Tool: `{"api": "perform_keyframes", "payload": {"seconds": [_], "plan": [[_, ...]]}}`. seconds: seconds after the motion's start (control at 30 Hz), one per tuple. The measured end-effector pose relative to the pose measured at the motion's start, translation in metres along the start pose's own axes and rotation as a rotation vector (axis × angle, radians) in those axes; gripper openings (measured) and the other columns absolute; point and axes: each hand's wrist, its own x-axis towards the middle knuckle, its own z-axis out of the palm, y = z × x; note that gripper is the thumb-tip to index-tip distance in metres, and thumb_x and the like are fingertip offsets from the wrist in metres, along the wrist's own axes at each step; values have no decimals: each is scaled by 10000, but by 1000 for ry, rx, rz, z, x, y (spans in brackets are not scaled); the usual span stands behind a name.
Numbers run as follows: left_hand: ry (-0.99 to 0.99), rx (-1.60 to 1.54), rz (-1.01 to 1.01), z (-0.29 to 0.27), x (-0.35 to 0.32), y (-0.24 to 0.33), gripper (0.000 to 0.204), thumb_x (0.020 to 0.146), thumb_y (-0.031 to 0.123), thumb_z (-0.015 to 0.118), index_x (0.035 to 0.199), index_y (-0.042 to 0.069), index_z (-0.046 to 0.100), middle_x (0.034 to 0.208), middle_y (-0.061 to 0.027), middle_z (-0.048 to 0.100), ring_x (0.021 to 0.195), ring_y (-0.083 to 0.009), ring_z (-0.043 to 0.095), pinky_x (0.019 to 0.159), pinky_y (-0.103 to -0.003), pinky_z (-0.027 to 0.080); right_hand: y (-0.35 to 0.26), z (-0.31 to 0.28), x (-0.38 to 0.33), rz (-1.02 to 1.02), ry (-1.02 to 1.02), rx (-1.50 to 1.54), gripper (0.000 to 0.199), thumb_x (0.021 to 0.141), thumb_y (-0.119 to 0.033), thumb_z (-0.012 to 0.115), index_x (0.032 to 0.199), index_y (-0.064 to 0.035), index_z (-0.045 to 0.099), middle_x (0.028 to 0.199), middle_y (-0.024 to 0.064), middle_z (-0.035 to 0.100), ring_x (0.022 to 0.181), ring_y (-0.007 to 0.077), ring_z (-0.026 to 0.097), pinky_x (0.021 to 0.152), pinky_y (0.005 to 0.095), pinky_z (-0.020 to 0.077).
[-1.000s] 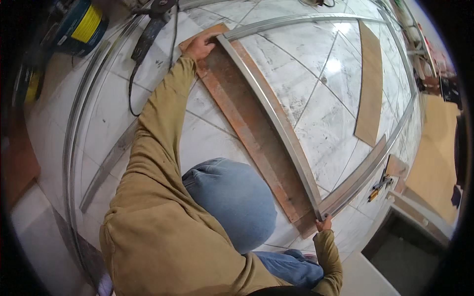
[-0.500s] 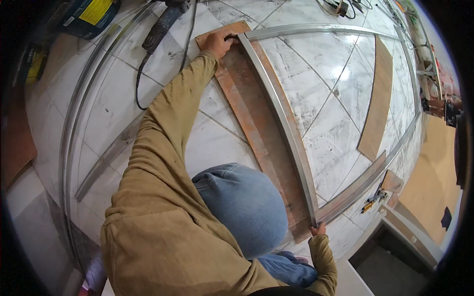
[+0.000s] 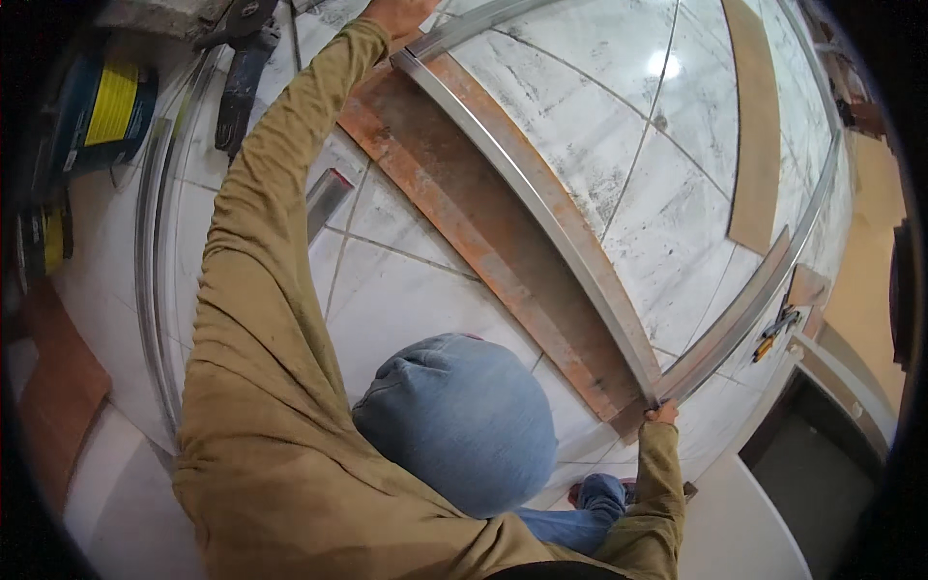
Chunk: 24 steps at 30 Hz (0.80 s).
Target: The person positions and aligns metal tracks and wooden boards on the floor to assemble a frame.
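A silver metal frame of rectangular tubing lies on the tiled floor, its nearest side bar [image 3: 541, 198] running above a long rust-stained brown board [image 3: 435, 155]. Closed around the near right corner of this frame is my right hand [image 3: 662, 413], gripping the joint. My left arm stretches to the far end, where my left hand [image 3: 398, 14] is just beyond the bar's far corner. The top edge of the view cuts off that hand, so its fingers are hidden. Two more frame sides, the far bar [image 3: 483, 24] and the right bar [image 3: 764, 290], join at the corners.
Inside the frame lies a brown strip of board [image 3: 756, 126]. At left are a grinder-like power tool [image 3: 242, 77], a dark bucket [image 3: 106, 116], long metal rails [image 3: 158, 261] and a short metal piece [image 3: 327, 200]. Pen-like tools [image 3: 773, 336] and an open cabinet [image 3: 822, 464] are at right.
The view has shifted. My left hand has gone from beside the bar's far end to just beyond that corner. My right hand still grips the near corner.
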Motion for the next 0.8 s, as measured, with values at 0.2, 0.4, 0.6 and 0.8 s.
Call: {"api": "perform_keyframes", "payload": {"seconds": [0.2,0.4,0.6,0.8], "plan": [[-13,707,105,46,-4,-11,565,982,521,421,1315,90,572,1269,-250,548,1151,-448,527,951,-541,447,-13,9,4,152,-35,-87,682,669,-143,764,1208,-20,364,1146,374,448,935,505,609,839,514,508],[-122,781,329,49,9,-31,525,974,488,467,1270,75,600,1202,-232,613,1128,-419,552,928,-515,467,8,33,6,212,10,-130,630,753,-212,768,1221,-36,385,1156,367,462,924,484,623,806,509,518],[-590,890,255,-1,67,-65,535,901,490,614,1198,48,673,1187,-176,671,1098,-345,619,932,-428,493,-3,28,21,179,-28,-190,629,764,-230,766,1240,-29,407,1146,352,503,913,450,637,799,506,525],[-590,805,-60,-20,25,-32,453,878,470,689,1022,46,753,898,-104,740,835,-192,692,778,-353,537,-10,10,30,198,-137,-175,703,728,-225,793,1280,-7,415,1145,343,573,985,452,641,837,493,527]]}}
